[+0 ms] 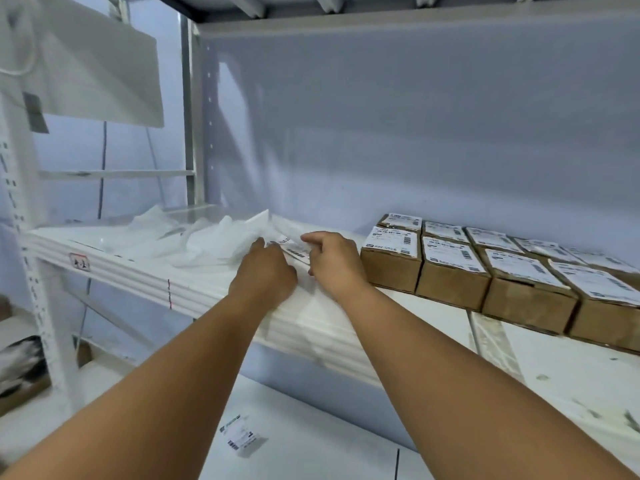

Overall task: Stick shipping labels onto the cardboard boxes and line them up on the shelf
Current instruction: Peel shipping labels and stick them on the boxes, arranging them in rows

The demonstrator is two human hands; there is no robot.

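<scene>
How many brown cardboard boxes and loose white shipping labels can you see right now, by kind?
Brown cardboard boxes with white labels on top: 9 (4 front row, 5 back row).
Loose white shipping labels: 2 (one at the right hand on the white shelf, one on the lower white surface).
Total: 11.

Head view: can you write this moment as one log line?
left grip: at label, hold unclear | right grip: pinching label | boxes: labelled, rowed on shelf | spare label: below shelf
</scene>
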